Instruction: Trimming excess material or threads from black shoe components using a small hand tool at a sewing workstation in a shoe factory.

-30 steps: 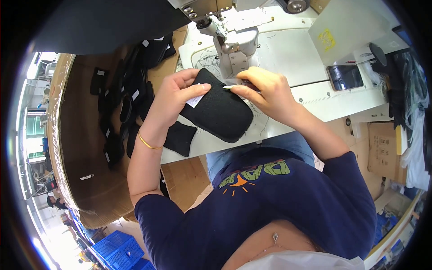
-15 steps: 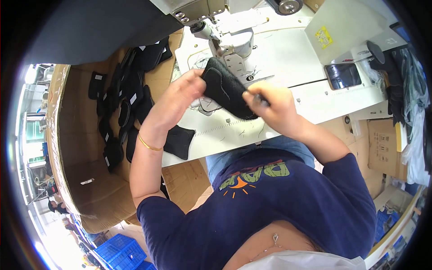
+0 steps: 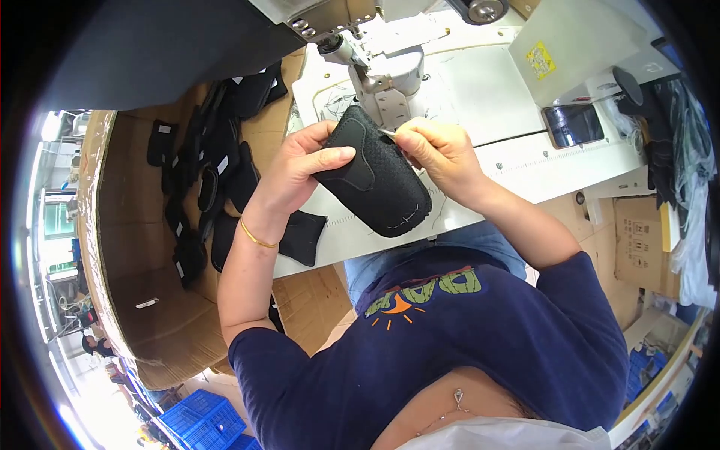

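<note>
1. Far left: cardboard box [image 3: 127,247] with black cut pieces [image 3: 214,161] piled along its inner wall; one more black piece [image 3: 301,238] hangs over the counter [image 3: 480,97] edge, just below my left wrist.
2. Change since half a second ago: the black padded piece [image 3: 375,176] has come down from beside the sewing machine head [image 3: 386,79] and turned so its stitched face is up toward me; it's off the counter, held in the air between both hands; my read is it's out from under the needle and I'm now working on its edge.
3. My left hand [image 3: 300,169]: wrist cocked, palm cupping the piece's left side; thumb laid flat across the top face, fingers wrapped behind it; firm clamp on the piece.
4. My right hand [image 3: 435,150]: forearm in from lower right, wrist bent inward; fingers pressed together, pinching a thin pale sliver at the piece's upper right edge; too small to tell if it's a thread or a small tool.
5. Right of that: control panel [image 3: 574,124] on the counter; cardboard carton [image 3: 637,232] below it.
</note>
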Demonstrator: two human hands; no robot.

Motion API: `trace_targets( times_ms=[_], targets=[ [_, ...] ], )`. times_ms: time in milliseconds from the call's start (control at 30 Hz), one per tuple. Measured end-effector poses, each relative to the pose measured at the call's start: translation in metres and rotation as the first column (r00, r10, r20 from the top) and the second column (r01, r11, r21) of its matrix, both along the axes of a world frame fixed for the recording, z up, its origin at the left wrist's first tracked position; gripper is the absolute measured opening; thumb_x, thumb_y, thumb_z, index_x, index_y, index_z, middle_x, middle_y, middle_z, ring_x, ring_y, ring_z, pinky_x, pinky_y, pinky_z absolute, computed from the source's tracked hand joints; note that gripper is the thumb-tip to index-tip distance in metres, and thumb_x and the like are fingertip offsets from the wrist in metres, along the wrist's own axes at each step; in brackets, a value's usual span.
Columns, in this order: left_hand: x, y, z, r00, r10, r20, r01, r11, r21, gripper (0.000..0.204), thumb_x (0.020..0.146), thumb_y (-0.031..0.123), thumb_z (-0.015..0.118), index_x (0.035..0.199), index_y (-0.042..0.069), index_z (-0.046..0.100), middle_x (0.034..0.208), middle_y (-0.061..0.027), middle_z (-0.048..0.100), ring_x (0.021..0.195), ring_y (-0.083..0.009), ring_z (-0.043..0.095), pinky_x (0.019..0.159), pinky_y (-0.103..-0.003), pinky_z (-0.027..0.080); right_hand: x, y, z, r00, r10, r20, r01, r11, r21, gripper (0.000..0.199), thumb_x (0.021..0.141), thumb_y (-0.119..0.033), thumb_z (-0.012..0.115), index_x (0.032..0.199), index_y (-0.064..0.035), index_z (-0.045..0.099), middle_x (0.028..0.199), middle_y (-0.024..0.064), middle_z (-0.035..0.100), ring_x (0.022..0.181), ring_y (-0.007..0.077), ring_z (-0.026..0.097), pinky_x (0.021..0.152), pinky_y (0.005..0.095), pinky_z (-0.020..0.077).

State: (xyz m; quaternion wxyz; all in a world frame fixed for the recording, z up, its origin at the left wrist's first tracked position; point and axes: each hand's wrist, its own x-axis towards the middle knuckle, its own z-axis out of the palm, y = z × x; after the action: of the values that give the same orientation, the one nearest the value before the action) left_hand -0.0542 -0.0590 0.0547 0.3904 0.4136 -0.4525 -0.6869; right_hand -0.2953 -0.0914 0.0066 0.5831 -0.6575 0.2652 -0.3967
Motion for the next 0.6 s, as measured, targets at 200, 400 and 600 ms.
trace_targets(
  times_ms=[200,400,600],
  targets=[
    [-0.005,-0.02,-0.017,0.981,-0.063,0.181,0.085,0.989,-0.12,0.027,0.09,0.018,0.069,0.109,-0.001,0.066,0.093,-0.0031,0.068,0.081,-0.0081,0.059,0.077,-0.023,0.047,-0.02,0.011,0.004,0.972,0.216,-0.093,-0.176,0.932,0.318,0.031,0.084,-0.022,0.073,0.103,0.0015,0.069,0.088,0.0027,0.068,0.083,0.0079,0.058,0.078,0.0271,0.0483],
    [0.116,-0.132,-0.048,-0.135,0.832,0.538,0.315,0.551,-0.773,0.045,0.08,0.029,0.072,0.112,-0.001,0.063,0.104,-0.0247,0.066,0.098,-0.0407,0.062,0.091,-0.043,0.049,-0.098,-0.091,0.065,0.713,-0.147,-0.686,0.197,0.98,-0.005,0.048,0.081,-0.047,0.07,0.098,-0.0027,0.07,0.077,0.0026,0.067,0.071,0.0115,0.06,0.068,0.0251,0.0472],
    [0.144,-0.154,-0.058,-0.163,0.472,0.867,-0.201,0.844,-0.497,0.056,0.086,0.043,0.056,0.119,-0.002,0.061,0.118,-0.0302,0.061,0.114,-0.0448,0.056,0.098,-0.047,0.044,-0.048,-0.095,0.037,0.798,-0.355,-0.487,0.23,0.927,-0.298,0.045,0.09,-0.047,0.063,0.09,-0.0023,0.068,0.063,-0.0047,0.056,0.057,0.0054,0.043,0.056,0.0233,0.0349]
  ],
)
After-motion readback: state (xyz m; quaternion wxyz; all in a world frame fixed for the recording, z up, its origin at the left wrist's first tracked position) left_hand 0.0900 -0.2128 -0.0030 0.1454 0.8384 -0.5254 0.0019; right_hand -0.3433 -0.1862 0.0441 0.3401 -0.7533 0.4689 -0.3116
